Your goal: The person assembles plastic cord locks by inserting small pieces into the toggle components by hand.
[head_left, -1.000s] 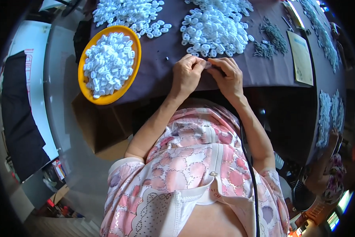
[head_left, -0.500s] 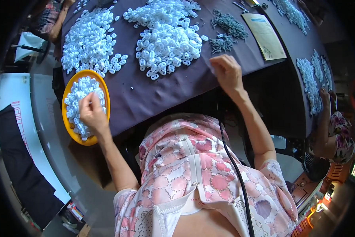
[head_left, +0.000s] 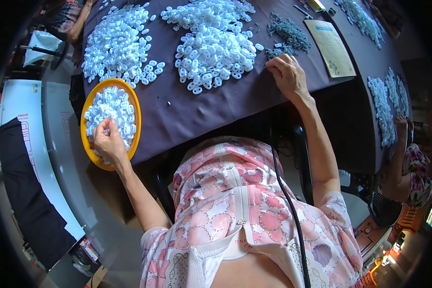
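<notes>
At the left, my left hand is over a yellow oval bowl heaped with small white oval plastic pieces that have two holes each. Its thumb and fingertips are pinched together at the pieces; what they hold is too small to make out. My right hand rests by the table's near edge, fingers curled and fingertips down on the cloth. Just beyond those fingertips lies a pile of small thin grey parts. Whether anything is between the right fingertips is hidden.
Larger heaps of white oval pieces lie at the middle and left of the dark tablecloth. A tan paper packet lies right of the grey parts. Another person's arm reaches to white piles at the right. A black cable hangs before me.
My left fingers have come down closer to the pieces in the bowl. My right hand has turned and lowered its fingertips toward the cloth by the grey parts. The whole view has shifted slightly.
</notes>
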`<state>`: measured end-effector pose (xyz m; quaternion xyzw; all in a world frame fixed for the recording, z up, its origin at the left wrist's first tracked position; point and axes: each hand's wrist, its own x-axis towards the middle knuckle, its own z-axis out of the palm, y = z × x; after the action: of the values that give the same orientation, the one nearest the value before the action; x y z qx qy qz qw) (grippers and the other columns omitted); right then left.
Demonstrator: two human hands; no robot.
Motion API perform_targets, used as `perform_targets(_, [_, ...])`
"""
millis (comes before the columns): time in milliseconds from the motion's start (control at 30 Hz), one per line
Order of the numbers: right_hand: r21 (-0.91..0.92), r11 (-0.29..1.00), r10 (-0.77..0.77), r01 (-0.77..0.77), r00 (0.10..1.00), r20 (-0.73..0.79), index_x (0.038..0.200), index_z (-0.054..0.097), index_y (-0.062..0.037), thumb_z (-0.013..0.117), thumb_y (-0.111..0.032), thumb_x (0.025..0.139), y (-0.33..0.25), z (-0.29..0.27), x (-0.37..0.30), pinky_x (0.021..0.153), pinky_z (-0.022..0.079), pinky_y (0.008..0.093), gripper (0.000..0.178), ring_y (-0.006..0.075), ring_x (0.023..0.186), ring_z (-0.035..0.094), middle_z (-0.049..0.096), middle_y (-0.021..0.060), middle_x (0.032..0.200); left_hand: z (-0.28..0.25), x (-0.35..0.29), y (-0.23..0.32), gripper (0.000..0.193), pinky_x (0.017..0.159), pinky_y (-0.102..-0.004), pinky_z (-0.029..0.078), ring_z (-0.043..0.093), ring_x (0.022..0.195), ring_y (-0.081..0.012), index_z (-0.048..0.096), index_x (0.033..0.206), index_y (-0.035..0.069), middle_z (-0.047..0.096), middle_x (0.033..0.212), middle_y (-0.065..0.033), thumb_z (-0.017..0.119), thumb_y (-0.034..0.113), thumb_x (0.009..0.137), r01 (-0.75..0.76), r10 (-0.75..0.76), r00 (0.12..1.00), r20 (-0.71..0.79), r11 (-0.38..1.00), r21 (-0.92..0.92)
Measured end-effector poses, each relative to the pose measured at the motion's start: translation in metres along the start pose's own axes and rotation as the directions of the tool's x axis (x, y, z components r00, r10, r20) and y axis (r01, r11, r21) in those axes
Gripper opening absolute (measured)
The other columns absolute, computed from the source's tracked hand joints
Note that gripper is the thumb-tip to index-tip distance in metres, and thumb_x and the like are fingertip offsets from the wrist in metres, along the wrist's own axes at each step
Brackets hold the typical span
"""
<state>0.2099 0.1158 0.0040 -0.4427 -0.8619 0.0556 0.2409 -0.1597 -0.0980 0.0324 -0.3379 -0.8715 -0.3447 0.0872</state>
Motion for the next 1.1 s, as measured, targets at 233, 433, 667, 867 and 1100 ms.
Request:
perform_targets(233, [-0.045,0.998,-0.045,0.047,0.997,0.062,0.081,0.062,-0.0121,0.06,-0.012,0.078,-0.005,-0.003,0.003,0.071,0.043,0.0354,0.004,0.0238,0.08,0.053,0.053,0.0052,0.079,0.001,-0.012,0.031,0.012,0.058,-0.0277,0.05,0.06,0.073,-0.0191,0.065,0.09,-0.001,0.06,0.085,-0.0099,0.06,0.008,0.082,-0.225,0.219,0.974,-0.052,0.965,-0.132])
perform_targets(433, [-0.074,0.996,-0.047,0.047,0.999,0.003,0.081,0.052,-0.0048,0.054,-0.005,0.078,-0.012,0.005,-0.003,0.069,0.043,0.0372,0.003,0.0262,0.079,0.053,0.053,0.0091,0.078,0.038,-0.046,0.075,0.005,0.056,-0.0292,0.045,0.056,0.064,-0.0195,0.062,0.082,0.0,0.056,0.074,-0.0088,0.06,0.003,0.079,-0.244,0.339,0.921,0.193,0.887,-0.392])
perform_targets(667, [0.396,0.914,0.138,-0.095,0.987,-0.082,0.083,0.048,-0.0024,0.051,0.001,0.08,-0.031,0.002,-0.02,0.058,0.045,0.0324,0.005,0.0266,0.064,0.058,0.056,0.0126,0.071,0.074,-0.067,0.11,0.003,0.058,-0.0358,0.047,0.059,0.068,-0.0276,0.061,0.078,0.004,0.057,0.076,-0.01,0.061,0.005,0.075,-0.306,0.477,0.836,0.27,0.815,-0.492])
perform_targets(867, [0.659,0.732,0.313,-0.172,0.944,-0.102,0.093,0.057,-0.0018,0.056,0.003,0.079,-0.036,0.019,-0.027,0.061,0.046,0.0221,0.014,0.0087,0.066,0.057,0.061,0.0052,0.076,0.098,-0.08,0.138,0.01,0.06,-0.0373,0.049,0.06,0.071,-0.0283,0.059,0.083,0.006,0.056,0.083,-0.0097,0.064,0.011,0.075,-0.433,0.58,0.772,0.259,0.779,-0.454])
perform_targets(1100, [0.724,0.653,0.306,-0.222,0.952,0.016,0.094,0.062,-0.0022,0.06,0.002,0.082,-0.032,0.02,-0.033,0.065,0.041,0.0155,0.013,0.003,0.073,0.052,0.059,-0.0026,0.082,0.11,-0.084,0.147,0.015,0.062,-0.0363,0.049,0.059,0.073,-0.0287,0.058,0.088,0.006,0.055,0.084,-0.0091,0.065,0.011,0.075,-0.498,0.583,0.755,0.3,0.808,-0.315])
